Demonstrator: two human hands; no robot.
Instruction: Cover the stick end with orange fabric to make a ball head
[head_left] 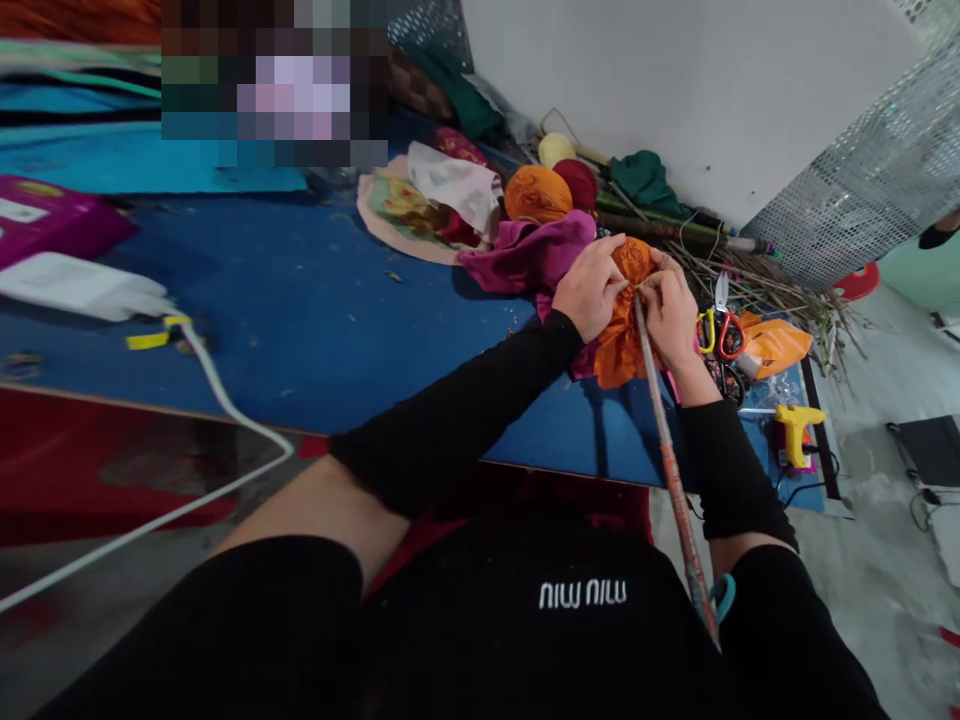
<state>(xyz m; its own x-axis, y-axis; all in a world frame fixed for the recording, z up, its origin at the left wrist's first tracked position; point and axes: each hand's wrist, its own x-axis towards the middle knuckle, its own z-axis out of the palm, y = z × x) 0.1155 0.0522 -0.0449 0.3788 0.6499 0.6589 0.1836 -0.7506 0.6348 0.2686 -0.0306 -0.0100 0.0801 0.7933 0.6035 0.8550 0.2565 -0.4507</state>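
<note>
Crinkled orange cloth (626,345) is bunched round the upper end of a long stick (666,440), with a rounded bulge above the gathered neck and loose folds below. On its left side my left hand (592,285) pinches the cloth at the neck. My right hand (671,305) closes on the same gathered neck from the right, thumb and fingers together beside the stick's tip. Whether a thin thread runs between the fingers is too small to tell. The stick slants down toward my body, its low end near a teal loop (721,598). Magenta cloth (529,252) lies just behind my left hand.
Orange-handled scissors (726,325), an orange packet (772,345) and a yellow glue gun (799,432) lie right on the blue table (300,300). Cloth-covered balls (538,193) and twigs (795,290) are behind. A white cable (225,395) crosses the left edge.
</note>
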